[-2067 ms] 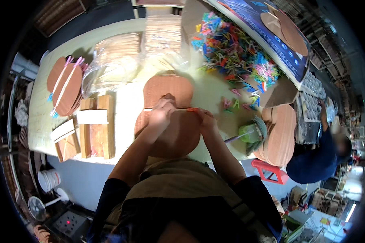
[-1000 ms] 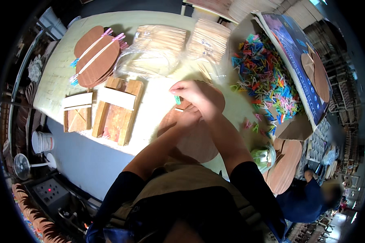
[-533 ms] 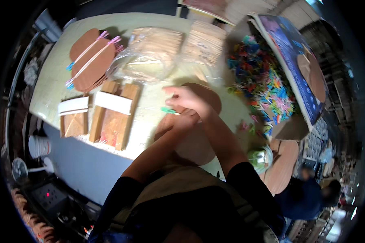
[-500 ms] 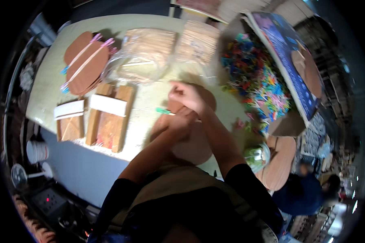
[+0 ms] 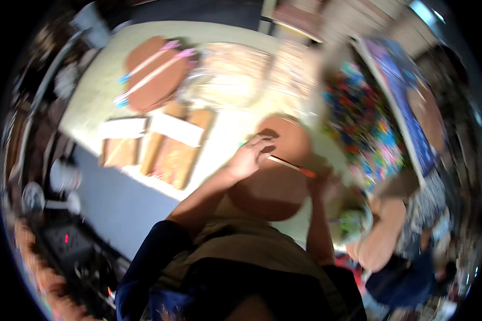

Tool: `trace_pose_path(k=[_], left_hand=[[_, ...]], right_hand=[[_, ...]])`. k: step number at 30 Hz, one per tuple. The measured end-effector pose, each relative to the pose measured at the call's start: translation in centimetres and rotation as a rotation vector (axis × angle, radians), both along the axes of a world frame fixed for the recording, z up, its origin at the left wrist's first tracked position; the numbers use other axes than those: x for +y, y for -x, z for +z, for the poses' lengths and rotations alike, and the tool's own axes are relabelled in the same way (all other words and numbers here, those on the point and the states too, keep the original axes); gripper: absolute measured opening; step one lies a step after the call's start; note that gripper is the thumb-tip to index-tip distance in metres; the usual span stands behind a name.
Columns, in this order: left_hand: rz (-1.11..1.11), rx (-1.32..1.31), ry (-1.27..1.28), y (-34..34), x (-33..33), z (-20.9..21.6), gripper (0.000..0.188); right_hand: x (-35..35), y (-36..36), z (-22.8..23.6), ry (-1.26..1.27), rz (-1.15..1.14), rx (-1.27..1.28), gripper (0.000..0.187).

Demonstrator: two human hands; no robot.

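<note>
A brown panel (image 5: 284,200) with a narrow waist, like a small guitar body, lies in front of me on the pale table. Across its waist runs a thin light wooden stick (image 5: 286,163) with an orange piece (image 5: 308,173) at its right end. My left hand (image 5: 247,159) is over the panel's left side, fingers curled around the stick's left end. A bit of green (image 5: 241,143) peeks out beside that hand. My right hand (image 5: 326,184), smeared by motion, is just right of the orange end, and its fingers cannot be made out.
Similar stacked panels (image 5: 158,80) carry sticks with pink and blue ends. Wooden blocks with white strips (image 5: 177,128) stand at left. Bagged wooden sticks (image 5: 233,61) lie behind. A box of colourful small pieces (image 5: 364,123) and a green-filled container (image 5: 353,224) are at right.
My hands were crossed over the panel; now they are apart, the right one moved to the panel's right side. The stick and its orange end have come into sight. The whole view has shifted.
</note>
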State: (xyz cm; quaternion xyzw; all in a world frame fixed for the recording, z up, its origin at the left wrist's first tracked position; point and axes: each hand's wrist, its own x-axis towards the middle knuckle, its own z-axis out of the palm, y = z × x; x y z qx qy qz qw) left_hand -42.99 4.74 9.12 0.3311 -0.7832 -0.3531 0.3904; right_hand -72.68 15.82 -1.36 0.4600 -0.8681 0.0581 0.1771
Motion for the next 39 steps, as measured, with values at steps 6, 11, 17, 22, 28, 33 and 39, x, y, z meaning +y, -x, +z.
trace_pose_path(k=[6,11,17,22,28,33,39], left_hand=[[1.227,0.198,0.031,-22.2,-4.1,-5.0,0.016],[1.458,0.167,0.103,-40.3,-9.2,-12.9,0.018],[1.384,0.117,-0.117,-41.0,-15.9,-13.5,0.019],[1.313,0.170,-0.073,-32.9,-15.7,-10.4,0.020],[1.203,0.247,-0.032,-27.7,-13.9,-6.9,0.023],[1.031,0.350,0.022,-22.2,-9.3,-3.0,0.026],[0.462,-0.190,-0.008,-14.0,2.9,-0.6,0.033]], right_hand=[[1.5,-1.5,2.3,-0.138,0.006,0.050,0.018],[3.8,3.7,-1.8,-0.322,0.085,0.093,0.017],[-0.1,0.5,-4.7,-0.104,-0.119,-0.588,0.022],[0.5,-1.8,1.7,-0.067,-0.035,-0.409,0.017],[0.5,-2.3,3.2,-0.104,-0.106,-0.454,0.019],[-0.2,-1.7,1.4,-0.102,-0.100,-0.471,0.020],[0.6,-1.4,1.4,0.041,-0.137,-0.689,0.027]])
